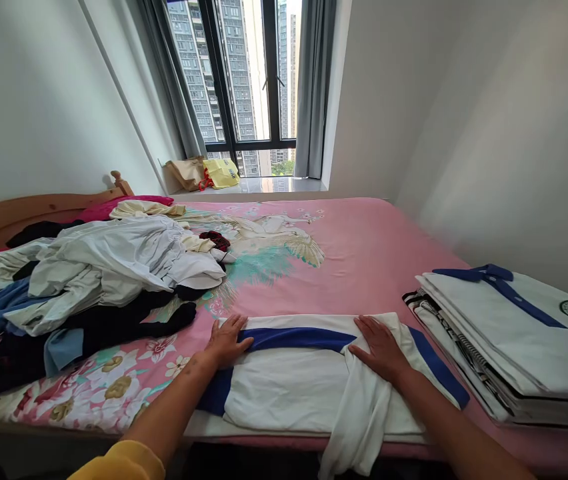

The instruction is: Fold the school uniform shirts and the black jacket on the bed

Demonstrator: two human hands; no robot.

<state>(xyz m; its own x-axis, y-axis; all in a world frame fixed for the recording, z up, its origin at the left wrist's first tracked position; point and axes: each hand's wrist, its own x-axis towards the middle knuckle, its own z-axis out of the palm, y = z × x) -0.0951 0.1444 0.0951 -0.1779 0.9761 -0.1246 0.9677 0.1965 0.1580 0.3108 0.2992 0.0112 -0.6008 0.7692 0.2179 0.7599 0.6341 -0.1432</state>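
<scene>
A white garment with blue bands (289, 387) lies folded on the near edge of the pink bed sheet (349, 267), with a loose white sleeve hanging over the edge. My left hand (229, 340) rests palm down on its upper left corner. My right hand (381, 350) presses flat on its upper right part, fingers spread and nothing gripped. To the right of the garment sits a stack of folded white clothes with a blue collar (514, 340). A heap of mixed white, black and blue clothes (94, 287) lies left of my left hand, close to it.
A wooden headboard (39, 213) stands at the far left of the bed. Beyond the bed's far end, a tan bag and a yellow bag (221, 173) sit on the window sill. White walls flank the bed, and a yellow sleeve (121, 463) shows at the bottom edge.
</scene>
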